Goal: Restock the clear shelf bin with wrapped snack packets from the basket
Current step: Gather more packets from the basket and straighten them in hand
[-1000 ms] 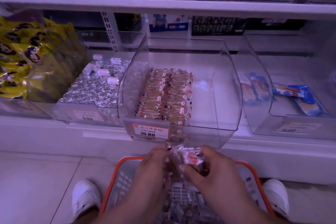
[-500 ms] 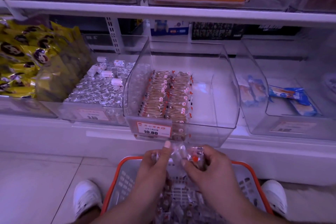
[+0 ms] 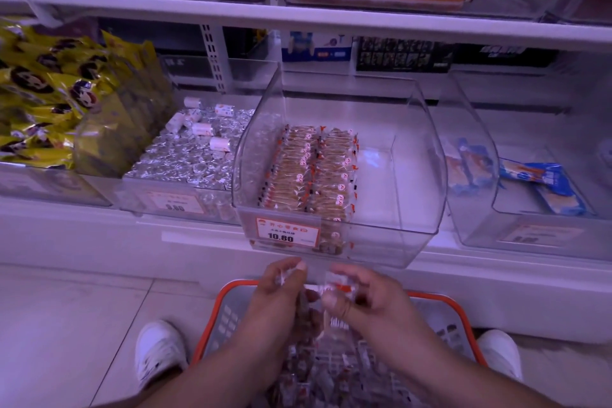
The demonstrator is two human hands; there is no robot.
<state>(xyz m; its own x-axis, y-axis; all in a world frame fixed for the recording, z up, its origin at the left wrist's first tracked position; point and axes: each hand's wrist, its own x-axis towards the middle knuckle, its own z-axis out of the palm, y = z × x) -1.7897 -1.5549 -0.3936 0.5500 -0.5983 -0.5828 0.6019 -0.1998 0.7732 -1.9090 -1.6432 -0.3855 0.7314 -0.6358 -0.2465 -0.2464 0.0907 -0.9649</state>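
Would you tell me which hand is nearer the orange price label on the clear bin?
Left. The left hand sits just below the price label; the right hand is lower and off to the label's right.

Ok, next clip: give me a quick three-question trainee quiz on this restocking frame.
1. True or false: the clear shelf bin is already full of wrapped snack packets.
2. Multiple choice: what do the left hand and right hand hold? A) a yellow bag B) wrapped packets C) a price tag
3. Fill in: the hands are above the orange ___ on the floor.

Key
1. False: two rows fill its left part; the right part is bare.
2. B: both hands grip clear-wrapped packets just below the bin's front.
3. Basket.
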